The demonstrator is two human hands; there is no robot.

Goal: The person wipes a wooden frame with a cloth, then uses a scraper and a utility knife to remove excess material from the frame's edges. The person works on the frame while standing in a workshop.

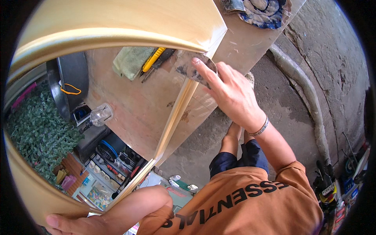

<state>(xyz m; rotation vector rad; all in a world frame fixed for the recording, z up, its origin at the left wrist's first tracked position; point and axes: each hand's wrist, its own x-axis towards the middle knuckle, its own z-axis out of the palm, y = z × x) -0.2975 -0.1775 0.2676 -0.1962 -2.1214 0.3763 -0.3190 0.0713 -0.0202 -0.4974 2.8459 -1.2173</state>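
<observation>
A large cream-gold moulded frame with an open middle spans the left side, its white-patched corner at the top. My right hand is closed on a thin, stained metal scraper, index finger stretched along the blade. That blade lies against the frame at the corner joint, above the narrow straight rail. My left hand holds the frame's lower left edge, thumb on top and its other fingers mostly hidden.
Through the opening, a brown board bears a pale green cloth and a yellow utility knife. Left lie a clear cup, leafy greenery and an open tool tray. A grey pipe crosses the concrete floor at right.
</observation>
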